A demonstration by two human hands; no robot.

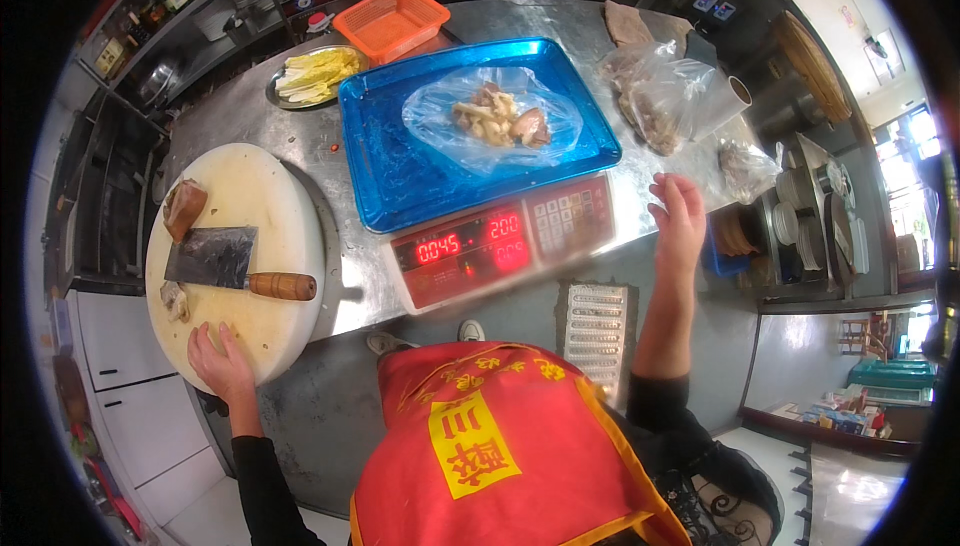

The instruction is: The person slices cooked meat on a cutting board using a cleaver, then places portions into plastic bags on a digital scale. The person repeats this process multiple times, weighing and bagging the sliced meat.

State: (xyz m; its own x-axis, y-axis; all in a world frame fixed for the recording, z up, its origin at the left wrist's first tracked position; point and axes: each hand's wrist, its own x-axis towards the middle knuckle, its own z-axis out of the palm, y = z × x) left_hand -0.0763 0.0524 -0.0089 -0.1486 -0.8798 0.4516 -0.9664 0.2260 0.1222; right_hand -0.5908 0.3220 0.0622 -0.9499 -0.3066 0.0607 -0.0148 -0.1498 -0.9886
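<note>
My left hand (223, 367) rests on the near edge of a round white chopping board (262, 186), fingers apart and holding nothing. Beside it lies a small scrap of meat (175, 301). A cleaver (217, 255) with a wooden handle lies flat on the board, and a brown chunk of meat (184, 210) sits just beyond its blade. My right hand (677, 212) is empty, its fingers loosely bent, to the right of a digital scale (465, 253) with lit red digits. A blue metal tray (382, 171) sits on the scale. On it, chopped meat pieces (499, 118) lie on a clear plastic bag (435, 110).
Behind the tray are an orange plastic basket (394, 20) and a metal plate (281, 99) holding cabbage leaves (319, 71). Bagged meat (652, 107) and a plastic roll (724, 103) lie on the steel table's right side. Another filled bag (748, 169) stands near stacked plates (786, 225).
</note>
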